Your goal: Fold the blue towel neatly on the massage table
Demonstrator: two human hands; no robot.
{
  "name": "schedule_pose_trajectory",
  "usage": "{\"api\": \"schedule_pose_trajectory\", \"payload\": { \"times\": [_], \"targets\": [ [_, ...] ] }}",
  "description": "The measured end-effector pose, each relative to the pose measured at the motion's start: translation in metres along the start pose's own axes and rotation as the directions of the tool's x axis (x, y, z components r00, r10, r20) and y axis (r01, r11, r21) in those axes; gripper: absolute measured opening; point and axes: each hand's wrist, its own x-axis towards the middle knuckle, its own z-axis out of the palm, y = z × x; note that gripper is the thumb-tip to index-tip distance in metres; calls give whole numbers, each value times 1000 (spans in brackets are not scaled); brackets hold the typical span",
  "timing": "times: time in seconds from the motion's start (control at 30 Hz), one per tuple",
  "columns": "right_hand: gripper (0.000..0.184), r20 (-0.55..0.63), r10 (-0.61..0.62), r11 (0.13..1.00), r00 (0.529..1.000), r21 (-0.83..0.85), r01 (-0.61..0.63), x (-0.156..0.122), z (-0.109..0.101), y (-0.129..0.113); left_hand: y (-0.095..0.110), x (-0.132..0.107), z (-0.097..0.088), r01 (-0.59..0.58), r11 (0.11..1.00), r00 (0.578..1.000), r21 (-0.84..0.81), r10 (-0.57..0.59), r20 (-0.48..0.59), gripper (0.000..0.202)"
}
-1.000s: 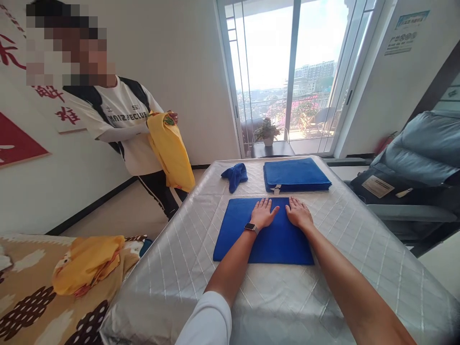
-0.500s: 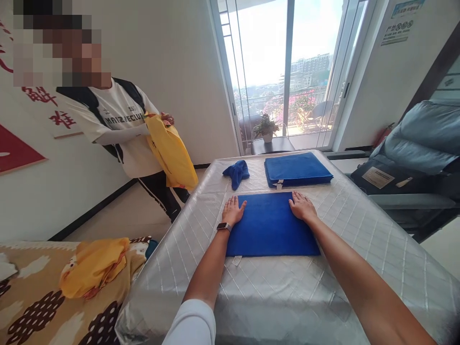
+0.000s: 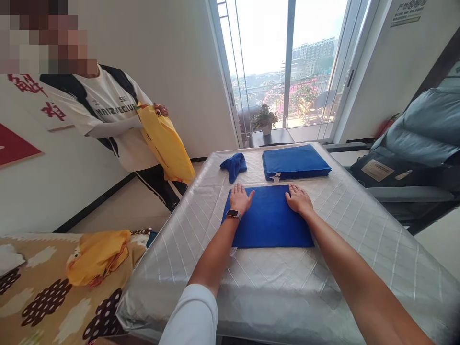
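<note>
A folded blue towel [image 3: 271, 220] lies flat on the silvery quilted tablecloth [image 3: 273, 292] in front of me. My left hand [image 3: 241, 199] rests on its far left part, palm down with the fingers stretched out and a watch on the wrist. At the far right corner my right hand [image 3: 300, 200] is also laid flat, thumb apart from the fingers. Just beyond, a neat stack of blue towels [image 3: 296, 160] sits to the right, a white tag hanging from its near edge. Left of that stack lies a crumpled blue cloth [image 3: 234, 166].
To the left stands a person [image 3: 115, 115] holding a yellow cloth [image 3: 165, 141]. A patterned bed [image 3: 46, 268] with a bunched yellow cloth [image 3: 98, 256] is at lower left. A grey recliner [image 3: 417, 139] borders the table's right side. Behind are a potted plant [image 3: 266, 120] and glass doors.
My left hand has slid right and inward over the towel. My right hand stays flat near the far right corner. The whole view has shifted slightly.
</note>
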Motion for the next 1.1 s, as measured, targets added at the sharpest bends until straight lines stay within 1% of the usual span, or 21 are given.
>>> {"api": "schedule_pose_trajectory", "payload": {
  "times": [0.07, 0.13, 0.2, 0.23, 0.27, 0.33, 0.4, 0.5, 0.6, 0.7, 0.77, 0.83, 0.87, 0.93, 1.0, 1.1],
  "targets": [
    [67, 1, -3, 1000, 1000, -2, 3, 0, 1, 1, 44, -7, -1, -153, 986, 988, -71, 153, 1, 86],
    [66, -6, -15, 1000, 1000, -16, 15, -1, 2, 4, 89, -15, 2, -301, 941, 951, -156, 308, 22, 85],
    [64, -9, -56, 998, 998, -43, 55, -3, 3, 7, 128, -21, 7, -393, 893, 915, -219, 403, 0, 83],
    [63, -6, -78, 995, 997, -57, 77, -5, 3, 9, 141, -23, 11, -411, 879, 907, -242, 421, -13, 82],
    [62, -2, -96, 993, 995, -69, 96, -5, 3, 10, 151, -25, 14, -413, 872, 906, -262, 422, -23, 81],
    [63, 5, -102, 992, 995, -79, 102, -6, 2, 11, 157, -26, 19, -389, 873, 917, -294, 399, -28, 82],
    [63, -3, -78, 994, 997, -73, 77, -5, 2, 9, 149, -25, 24, -369, 877, 924, -308, 381, -22, 83],
    [65, -3, -36, 998, 999, -48, 36, -1, 2, 5, 120, -22, 26, -348, 893, 931, -286, 365, 6, 82],
    [67, 6, -13, 1000, 1000, -19, 13, 1, 2, 2, 77, -16, 26, -269, 928, 956, -257, 290, 46, 85],
    [68, 16, -6, 1000, 1000, -5, 6, 2, 1, 2, 24, -12, 24, -130, 968, 985, -216, 150, 81, 88],
    [68, 26, -2, 1000, 1000, -7, 2, 3, 0, 3, -10, -12, 25, -36, 982, 994, -185, 53, 91, 88],
    [68, 35, 2, 1000, 999, -10, -2, 3, 0, 3, -34, -15, 25, 18, 985, 996, -174, -3, 85, 89],
    [68, 38, 3, 1000, 999, -11, -3, 3, -1, 2, -42, -16, 26, 32, 984, 997, -174, -18, 79, 89],
    [68, 38, 5, 1000, 999, -21, -4, 2, -2, 0, -49, -19, 26, 44, 984, 997, -175, -33, 65, 90],
    [67, 10, 18, 998, 1000, -53, -17, 0, -4, -3, -48, -21, 26, 48, 983, 997, -176, -38, 63, 91],
    [62, -90, -3, 992, 996, -126, -9, -8, -8, -8, -44, -21, 26, 44, 983, 997, -181, -33, 64, 91]
  ]
}}
